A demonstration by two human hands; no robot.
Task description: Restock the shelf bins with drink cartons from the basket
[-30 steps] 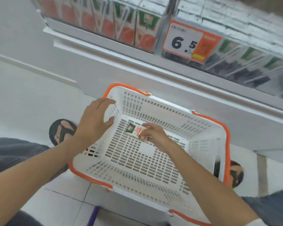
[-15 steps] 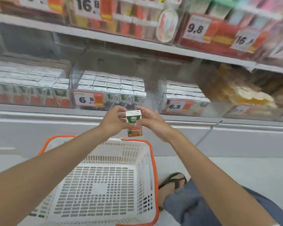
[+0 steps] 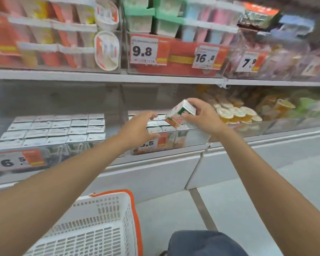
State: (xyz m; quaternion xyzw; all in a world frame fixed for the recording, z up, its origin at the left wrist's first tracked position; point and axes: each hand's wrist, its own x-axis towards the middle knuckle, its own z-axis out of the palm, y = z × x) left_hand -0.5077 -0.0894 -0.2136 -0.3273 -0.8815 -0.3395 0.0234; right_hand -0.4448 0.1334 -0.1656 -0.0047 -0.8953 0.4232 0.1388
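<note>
Facing white shop shelving (image 3: 100,76) stocked with clear bins, gripped a small drink carton (image 3: 181,112) in the right hand (image 3: 203,117), fingers curled round its top end, thumb along the near side. Held it tilted just above the front right part of the middle bin (image 3: 194,139), clear of the carton tops (image 3: 155,129) packed in rows below. Kept the left hand (image 3: 139,128) out beside it, fingers loosely spread and grasping nothing, hovering over the same bin and apart from the carton. Showed a fuller bin of cartons (image 3: 52,130) further left behind a 6.5 price tag (image 3: 17,160), and foil-lidded cups (image 3: 235,113) in the bin to the right. Left the white basket (image 3: 107,200) with its orange handle (image 3: 136,218) on the floor below the left forearm, no cartons visible in the part shown.
</note>
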